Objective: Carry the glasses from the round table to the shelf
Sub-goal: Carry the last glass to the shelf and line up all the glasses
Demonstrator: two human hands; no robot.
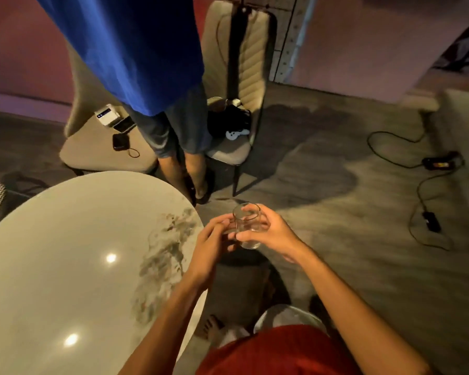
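A clear drinking glass point(247, 223) is held upright over the floor, just off the right edge of the round pale table point(65, 253). My right hand point(271, 234) wraps around its right side. My left hand point(211, 244) touches its left side and base with the fingertips. The glass looks empty. No other glass shows on the tabletop, and no shelf is in view.
A person in a blue shirt point(136, 55) stands close behind the table. Two beige chairs point(244, 77) hold small devices and cables. Black cables and adapters point(431, 190) lie on the floor to the right. A sofa edge point(463, 136) is at far right.
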